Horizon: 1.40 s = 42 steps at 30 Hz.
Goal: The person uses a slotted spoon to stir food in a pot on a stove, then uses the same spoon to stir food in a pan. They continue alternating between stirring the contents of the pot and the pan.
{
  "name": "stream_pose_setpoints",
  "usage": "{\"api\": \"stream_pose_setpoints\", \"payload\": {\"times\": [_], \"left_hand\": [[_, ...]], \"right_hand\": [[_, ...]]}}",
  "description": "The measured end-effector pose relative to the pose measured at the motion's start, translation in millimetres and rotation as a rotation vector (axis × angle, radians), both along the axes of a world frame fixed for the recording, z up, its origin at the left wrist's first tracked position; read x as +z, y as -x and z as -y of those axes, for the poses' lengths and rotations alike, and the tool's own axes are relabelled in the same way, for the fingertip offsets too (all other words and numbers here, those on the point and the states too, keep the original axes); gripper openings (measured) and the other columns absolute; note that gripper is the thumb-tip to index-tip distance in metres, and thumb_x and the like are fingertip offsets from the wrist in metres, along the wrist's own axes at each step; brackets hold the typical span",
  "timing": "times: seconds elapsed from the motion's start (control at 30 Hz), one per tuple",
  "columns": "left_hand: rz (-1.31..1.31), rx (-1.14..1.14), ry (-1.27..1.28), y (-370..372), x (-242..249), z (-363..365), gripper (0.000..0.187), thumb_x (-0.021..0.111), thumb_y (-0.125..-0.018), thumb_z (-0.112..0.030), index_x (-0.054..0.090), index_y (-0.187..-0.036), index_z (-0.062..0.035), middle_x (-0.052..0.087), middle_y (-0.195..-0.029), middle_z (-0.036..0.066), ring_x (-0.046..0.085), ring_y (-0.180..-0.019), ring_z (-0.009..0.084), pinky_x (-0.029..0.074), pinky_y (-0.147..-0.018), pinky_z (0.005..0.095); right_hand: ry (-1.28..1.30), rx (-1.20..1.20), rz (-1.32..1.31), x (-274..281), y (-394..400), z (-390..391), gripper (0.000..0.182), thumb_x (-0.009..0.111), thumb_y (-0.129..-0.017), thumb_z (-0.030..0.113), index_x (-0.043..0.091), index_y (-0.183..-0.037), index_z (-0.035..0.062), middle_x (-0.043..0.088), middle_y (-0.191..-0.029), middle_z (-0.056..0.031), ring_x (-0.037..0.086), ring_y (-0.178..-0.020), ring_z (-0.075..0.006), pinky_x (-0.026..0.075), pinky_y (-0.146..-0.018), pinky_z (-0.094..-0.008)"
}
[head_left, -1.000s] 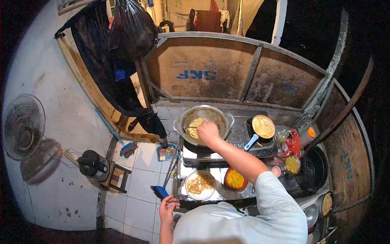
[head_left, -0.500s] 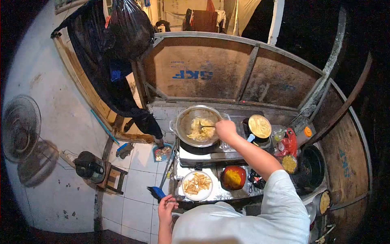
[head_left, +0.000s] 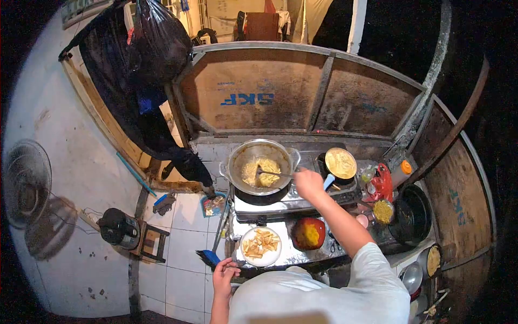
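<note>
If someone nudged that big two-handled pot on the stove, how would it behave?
The two-handled pot would probably keep its shape, since it looks metal. It may feel heavy, being large and partly filled with pale food. Pushed, its contents might slosh, as the food seems to sit in frothy liquid.

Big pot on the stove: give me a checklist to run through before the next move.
1. Utensil gripped: ok, the right hand holds its handle, with its head in the pot.
2. Left hand clear of the pot: ok, it is near the plate.
3. Right hand clear of the frying pan's blue handle: not ok, the two look very close.
4. Flame under the pot: cannot tell, hidden from this view.
5. Food in the pot cooked through: cannot tell from above.
</note>
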<state>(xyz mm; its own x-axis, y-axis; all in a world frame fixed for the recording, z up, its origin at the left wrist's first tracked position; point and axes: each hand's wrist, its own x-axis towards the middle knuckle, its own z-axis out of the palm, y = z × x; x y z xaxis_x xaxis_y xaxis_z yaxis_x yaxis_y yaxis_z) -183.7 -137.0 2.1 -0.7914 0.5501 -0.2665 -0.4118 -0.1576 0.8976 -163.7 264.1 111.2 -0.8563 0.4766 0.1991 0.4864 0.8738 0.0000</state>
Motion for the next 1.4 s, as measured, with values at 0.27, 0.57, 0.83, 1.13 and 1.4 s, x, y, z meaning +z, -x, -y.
{"api": "stream_pose_setpoints", "payload": {"times": [0.27,0.57,0.83,1.13,1.4], "left_hand": [[-0.031,0.038,-0.016,-0.8,0.3,7.8,0.034,0.053,-0.083,-0.001,0.051,-0.117,0.0018,0.057,-0.098,0.011,0.061,-0.078,0.0169,0.05,-0.068,0.0276],[-0.027,0.084,-0.017,-4.8,6.3,11.2,0.034,0.053,-0.083,-0.001,0.051,-0.117,0.0023,0.057,-0.098,0.011,0.061,-0.078,0.0173,0.051,-0.067,0.028],[-0.028,0.057,-0.022,-2.0,-0.3,9.3,0.036,0.054,-0.084,-0.003,0.05,-0.119,0.0018,0.057,-0.099,0.011,0.061,-0.078,0.0175,0.05,-0.066,0.0275],[-0.028,0.014,0.012,0.8,0.0,3.3,0.035,0.054,-0.084,-0.003,0.051,-0.119,0.001,0.058,-0.1,0.011,0.062,-0.077,0.0168,0.05,-0.066,0.0269],[-0.013,0.016,0.008,0.9,0.5,2.7,0.036,0.054,-0.083,-0.003,0.051,-0.119,0.0014,0.058,-0.1,0.011,0.062,-0.077,0.0165,0.05,-0.067,0.0264]], "right_hand": [[-0.173,0.317,-0.082,11.0,66.4,34.9,0.013,0.058,-0.069,0.014,0.067,-0.063,0.008,0.065,-0.069,-0.0122,0.066,-0.067,-0.0265,0.052,-0.057,-0.0387],[-0.262,0.229,0.007,-36.5,90.9,-0.9,0.015,0.055,-0.073,0.016,0.067,-0.066,0.0089,0.064,-0.075,-0.0125,0.063,-0.068,-0.0251,0.05,-0.056,-0.0357],[-0.07,-0.015,0.065,-6.2,40.5,-24.7,0.016,0.055,-0.076,0.013,0.07,-0.076,0.0067,0.068,-0.08,-0.0152,0.068,-0.075,-0.0296,0.055,-0.062,-0.041],[0.233,-0.222,0.173,48.0,-21.0,-24.3,0.022,0.056,-0.073,0.012,0.067,-0.086,-0.0025,0.065,-0.09,-0.0238,0.065,-0.085,-0.038,0.053,-0.074,-0.0453],[0.209,-0.218,0.233,16.2,-32.7,-12.9,0.02,0.054,-0.076,0.012,0.069,-0.083,-0.0001,0.066,-0.09,-0.0225,0.066,-0.085,-0.0354,0.054,-0.072,-0.0447]]}}
